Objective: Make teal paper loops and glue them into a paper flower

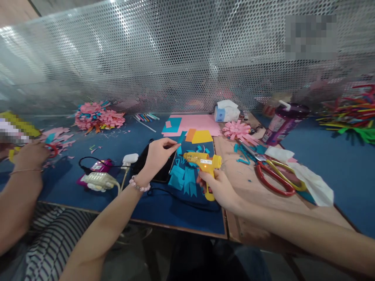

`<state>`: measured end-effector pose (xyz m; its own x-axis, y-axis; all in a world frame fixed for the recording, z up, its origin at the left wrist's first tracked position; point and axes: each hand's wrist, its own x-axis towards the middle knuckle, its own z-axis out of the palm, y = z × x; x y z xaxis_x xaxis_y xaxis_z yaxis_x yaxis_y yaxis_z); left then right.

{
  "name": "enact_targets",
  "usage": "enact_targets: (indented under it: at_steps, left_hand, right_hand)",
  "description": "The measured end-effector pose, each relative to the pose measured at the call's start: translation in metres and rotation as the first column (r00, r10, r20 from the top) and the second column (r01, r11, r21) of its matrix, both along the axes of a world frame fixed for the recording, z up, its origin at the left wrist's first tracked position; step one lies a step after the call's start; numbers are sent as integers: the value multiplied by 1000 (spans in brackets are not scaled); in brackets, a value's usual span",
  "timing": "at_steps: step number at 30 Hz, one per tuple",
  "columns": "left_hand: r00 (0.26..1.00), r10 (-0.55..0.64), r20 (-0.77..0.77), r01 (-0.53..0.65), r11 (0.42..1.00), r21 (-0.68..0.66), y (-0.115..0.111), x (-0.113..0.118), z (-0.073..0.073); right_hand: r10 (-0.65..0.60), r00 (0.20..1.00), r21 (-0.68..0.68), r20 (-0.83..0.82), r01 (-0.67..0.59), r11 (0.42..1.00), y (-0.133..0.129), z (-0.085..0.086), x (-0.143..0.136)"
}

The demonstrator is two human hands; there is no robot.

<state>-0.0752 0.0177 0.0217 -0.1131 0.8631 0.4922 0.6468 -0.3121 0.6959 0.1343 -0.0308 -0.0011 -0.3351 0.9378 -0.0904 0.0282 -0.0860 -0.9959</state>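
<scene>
My right hand (221,187) grips the handle of a yellow hot glue gun (206,166), its nozzle pointing left with a small orange light on the body. Just left of the nozzle, my left hand (159,156) pinches a blue paper strip (181,138) between thumb and fingertips. A beaded bracelet circles that wrist. Below the nozzle lie several cut blue paper pieces (177,177), some with notched ends. Under my left hand a black tablet-like slab (161,177) is partly hidden.
Red-and-yellow-handled scissors (275,181) and crumpled tissue (315,185) lie right, near a purple tumbler (285,123). A pink paper flower (237,130), tissue pack (227,111) and coloured sheets (202,136) stand behind. Left are a power adapter (99,181) and a co-worker's hand (31,156).
</scene>
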Motion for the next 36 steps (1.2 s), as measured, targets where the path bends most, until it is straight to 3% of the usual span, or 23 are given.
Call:
enact_targets:
  at_steps: [36]
  left_hand:
    - [999, 33, -5, -33, 999, -24, -3, 0, 2]
  right_hand:
    - [-11, 1000, 13, 28, 11, 1000, 1, -4, 1]
